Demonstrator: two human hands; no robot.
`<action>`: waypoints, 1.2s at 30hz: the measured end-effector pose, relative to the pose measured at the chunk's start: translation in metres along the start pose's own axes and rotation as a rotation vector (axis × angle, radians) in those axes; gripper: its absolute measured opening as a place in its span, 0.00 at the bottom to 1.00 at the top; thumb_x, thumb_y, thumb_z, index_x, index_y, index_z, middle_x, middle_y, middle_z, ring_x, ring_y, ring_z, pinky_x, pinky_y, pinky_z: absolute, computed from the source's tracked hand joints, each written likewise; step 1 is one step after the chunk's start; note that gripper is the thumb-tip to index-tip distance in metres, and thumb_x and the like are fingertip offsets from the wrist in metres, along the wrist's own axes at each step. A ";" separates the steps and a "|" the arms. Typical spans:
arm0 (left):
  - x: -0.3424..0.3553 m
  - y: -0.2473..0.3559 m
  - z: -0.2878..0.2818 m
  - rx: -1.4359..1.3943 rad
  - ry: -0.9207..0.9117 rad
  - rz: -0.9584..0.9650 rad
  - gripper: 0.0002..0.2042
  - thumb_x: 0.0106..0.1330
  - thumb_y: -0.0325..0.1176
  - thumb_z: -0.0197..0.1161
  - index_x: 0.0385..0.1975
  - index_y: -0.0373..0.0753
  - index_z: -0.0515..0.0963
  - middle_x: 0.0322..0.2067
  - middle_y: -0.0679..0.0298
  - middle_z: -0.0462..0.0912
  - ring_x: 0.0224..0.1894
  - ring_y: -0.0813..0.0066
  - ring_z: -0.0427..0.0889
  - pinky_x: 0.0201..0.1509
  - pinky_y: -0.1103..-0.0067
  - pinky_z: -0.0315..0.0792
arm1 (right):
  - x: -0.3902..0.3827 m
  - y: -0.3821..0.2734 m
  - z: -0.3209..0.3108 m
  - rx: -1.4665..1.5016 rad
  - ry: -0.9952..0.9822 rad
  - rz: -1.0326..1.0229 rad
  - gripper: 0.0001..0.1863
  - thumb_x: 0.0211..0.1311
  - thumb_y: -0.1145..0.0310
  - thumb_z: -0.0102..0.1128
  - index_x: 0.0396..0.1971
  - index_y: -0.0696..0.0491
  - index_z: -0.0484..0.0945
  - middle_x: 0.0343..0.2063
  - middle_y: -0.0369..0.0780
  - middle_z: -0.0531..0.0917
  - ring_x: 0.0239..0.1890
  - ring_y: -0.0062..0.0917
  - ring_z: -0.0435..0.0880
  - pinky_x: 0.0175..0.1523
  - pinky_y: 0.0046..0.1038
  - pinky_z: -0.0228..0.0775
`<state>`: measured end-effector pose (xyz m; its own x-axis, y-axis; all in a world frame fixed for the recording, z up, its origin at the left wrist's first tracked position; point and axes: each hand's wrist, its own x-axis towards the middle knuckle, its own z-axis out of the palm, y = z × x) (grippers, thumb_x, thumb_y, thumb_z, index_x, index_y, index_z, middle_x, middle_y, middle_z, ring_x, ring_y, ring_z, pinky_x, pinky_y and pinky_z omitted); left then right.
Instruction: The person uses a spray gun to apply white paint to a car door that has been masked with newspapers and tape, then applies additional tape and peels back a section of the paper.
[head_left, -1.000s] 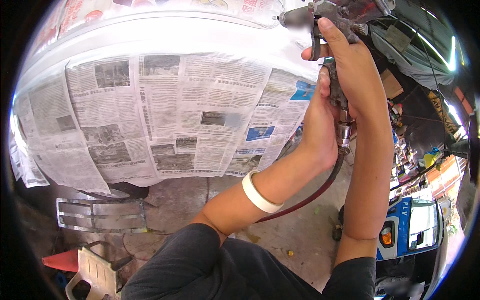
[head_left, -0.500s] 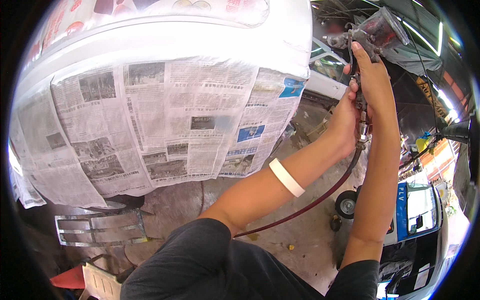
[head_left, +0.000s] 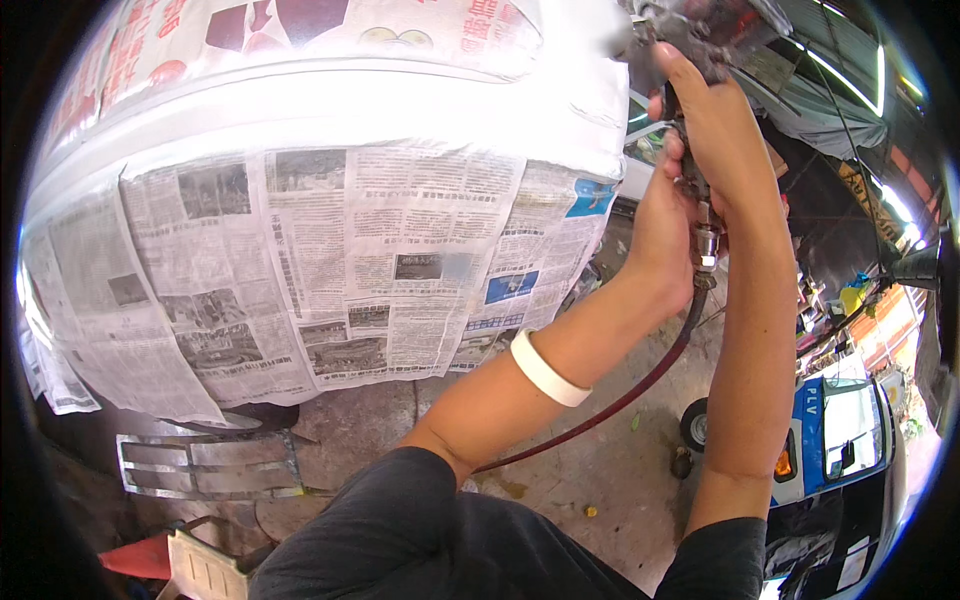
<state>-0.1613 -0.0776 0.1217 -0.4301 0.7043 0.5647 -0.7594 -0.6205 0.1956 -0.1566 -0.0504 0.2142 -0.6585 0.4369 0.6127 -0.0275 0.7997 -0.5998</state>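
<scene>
A spray gun (head_left: 690, 40) with a paint-stained cup is held up at the top right, beside the corner of a white vehicle body (head_left: 420, 108). Wrapped round its handle, my right hand (head_left: 728, 135) has the thumb up near the gun's body. Below it, my left hand (head_left: 662, 225) is closed about the lower handle, its fingers partly hidden. A metal fitting (head_left: 707, 245) joins the handle to a dark red hose (head_left: 625, 400), which passes behind my left forearm. Newspaper sheets (head_left: 400, 220) cover the vehicle's lower side, apart from both hands.
A metal frame (head_left: 210, 467) lies on the floor at the lower left, near a beige plastic piece (head_left: 205, 568) and a red object (head_left: 138, 556). A blue and white vehicle (head_left: 835, 430) stands at the right. Grey sheeting (head_left: 820, 115) hangs at the upper right.
Both hands and the spray gun have shifted left and up in the picture, nearer the white body's corner. The newspaper-covered vehicle sits slightly lower in view. Both hands keep their hold.
</scene>
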 end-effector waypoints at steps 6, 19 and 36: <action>0.004 0.012 -0.010 -0.014 -0.134 0.126 0.20 0.81 0.49 0.30 0.60 0.52 0.66 0.59 0.70 0.75 0.58 0.72 0.78 0.57 0.74 0.76 | -0.010 -0.047 0.018 -0.152 -0.040 0.051 0.24 0.73 0.50 0.54 0.42 0.61 0.81 0.19 0.41 0.82 0.13 0.22 0.77 0.19 0.23 0.70; 0.049 -0.035 -0.006 -0.020 -0.046 -0.078 0.14 0.81 0.51 0.33 0.44 0.59 0.69 0.56 0.75 0.75 0.60 0.74 0.73 0.59 0.65 0.71 | 0.024 0.023 -0.040 -0.044 0.122 0.055 0.27 0.65 0.46 0.62 0.47 0.56 0.77 0.25 0.37 0.81 0.15 0.16 0.72 0.17 0.22 0.66; 0.033 0.028 -0.004 0.021 -0.115 0.216 0.15 0.81 0.48 0.33 0.47 0.57 0.71 0.50 0.70 0.79 0.52 0.70 0.81 0.56 0.66 0.77 | 0.020 -0.032 0.019 -0.005 0.001 -0.106 0.26 0.67 0.45 0.61 0.41 0.58 0.78 0.22 0.35 0.80 0.15 0.13 0.71 0.17 0.18 0.63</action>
<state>-0.1987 -0.0702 0.1422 -0.5218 0.5113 0.6828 -0.6448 -0.7605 0.0767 -0.1831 -0.0751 0.2362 -0.6516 0.3497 0.6732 -0.0933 0.8437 -0.5286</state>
